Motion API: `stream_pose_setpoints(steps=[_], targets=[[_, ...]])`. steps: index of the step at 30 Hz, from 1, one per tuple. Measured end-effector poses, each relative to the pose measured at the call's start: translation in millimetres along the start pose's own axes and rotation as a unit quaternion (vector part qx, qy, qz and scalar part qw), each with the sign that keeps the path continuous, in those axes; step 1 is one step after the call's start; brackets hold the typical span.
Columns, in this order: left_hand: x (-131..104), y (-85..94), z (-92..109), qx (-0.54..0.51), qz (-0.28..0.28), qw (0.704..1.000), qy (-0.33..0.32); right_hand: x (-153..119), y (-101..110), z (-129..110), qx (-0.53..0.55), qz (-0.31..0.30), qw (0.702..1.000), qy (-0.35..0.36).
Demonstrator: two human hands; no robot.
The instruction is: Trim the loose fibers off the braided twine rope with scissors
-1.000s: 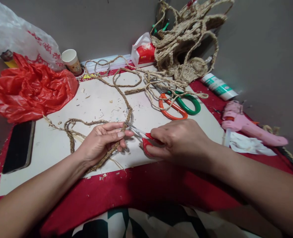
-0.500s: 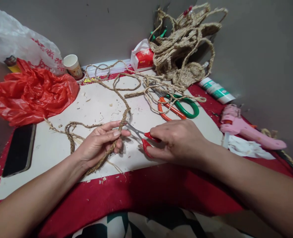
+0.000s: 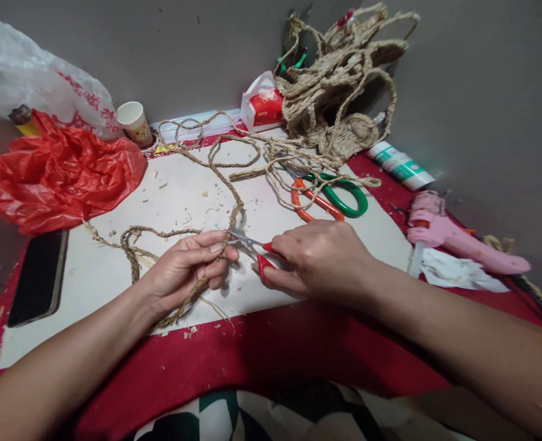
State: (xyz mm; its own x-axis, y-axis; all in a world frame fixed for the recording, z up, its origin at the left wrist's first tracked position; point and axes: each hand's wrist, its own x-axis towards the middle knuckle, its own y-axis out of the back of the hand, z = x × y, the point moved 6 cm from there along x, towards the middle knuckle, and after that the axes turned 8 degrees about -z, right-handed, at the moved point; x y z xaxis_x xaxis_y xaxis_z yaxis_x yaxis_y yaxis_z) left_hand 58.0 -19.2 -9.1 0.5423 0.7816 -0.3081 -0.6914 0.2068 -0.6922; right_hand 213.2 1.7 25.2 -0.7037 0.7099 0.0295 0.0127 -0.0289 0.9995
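A brown braided straw rope (image 3: 225,179) runs down over the white board (image 3: 169,199) and through the fingers of my left hand (image 3: 192,263), which pinches it between thumb and fingertips. Below that hand the rope curves back toward the board's front edge, and thin loose strands stick out there. My right hand (image 3: 326,257) has its thumb and fingers in the red handles of small scissors (image 3: 253,244). The scissors' blades touch the rope just above my left fingertips; the tips are partly hidden there.
Large scissors (image 3: 351,197) with an orange and a green handle lie under tangled thin rope. A pink glue gun (image 3: 463,236) rests at right. Woven straw pieces (image 3: 339,86) pile at the back. A phone (image 3: 38,275), red plastic bag (image 3: 68,174) and paper cup (image 3: 134,122) stand left.
The scissors have moved slightly left, their blades now at the rope above my left fingers. My left hand still pinches the rope in nearly the same place.
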Motion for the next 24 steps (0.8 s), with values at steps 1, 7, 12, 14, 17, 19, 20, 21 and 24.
stream_pose_setpoints(steps=[1,7,12,14,17,19,20,21,24], targets=[[0,0.0,0,0.003,0.002,1.0,0.003,0,-1,-1,-0.002,0.0,1.0,0.002],[0,-1.0,-1,0.024,0.029,0.999,0.01,-1,-3,-4,-0.003,0.016,0.999,0.032],[2,-1.6,0,0.058,0.04,0.998,-0.004,-4,-3,-7,-0.012,0.042,0.998,0.052],[2,-1.6,0,0.065,0.038,0.997,-0.012,-4,-4,-7,-0.01,0.04,0.998,0.049],[3,-2.0,0,0.08,0.03,0.996,-0.018,-3,-3,-2,0.016,0.025,0.999,0.03],[3,-2.0,1,0.087,0.025,0.996,-0.023,-3,2,3,0.047,0.029,0.998,0.014],[3,-1.9,2,0.088,0.023,0.995,-0.026,-3,5,6,0.061,0.034,0.998,0.004],[3,-1.8,2,0.089,0.021,0.995,-0.027,-4,7,9,0.073,0.039,0.997,-0.007],[3,-1.0,3,0.089,0.017,0.995,-0.03,-4,11,13,0.095,0.032,0.995,-0.022]])
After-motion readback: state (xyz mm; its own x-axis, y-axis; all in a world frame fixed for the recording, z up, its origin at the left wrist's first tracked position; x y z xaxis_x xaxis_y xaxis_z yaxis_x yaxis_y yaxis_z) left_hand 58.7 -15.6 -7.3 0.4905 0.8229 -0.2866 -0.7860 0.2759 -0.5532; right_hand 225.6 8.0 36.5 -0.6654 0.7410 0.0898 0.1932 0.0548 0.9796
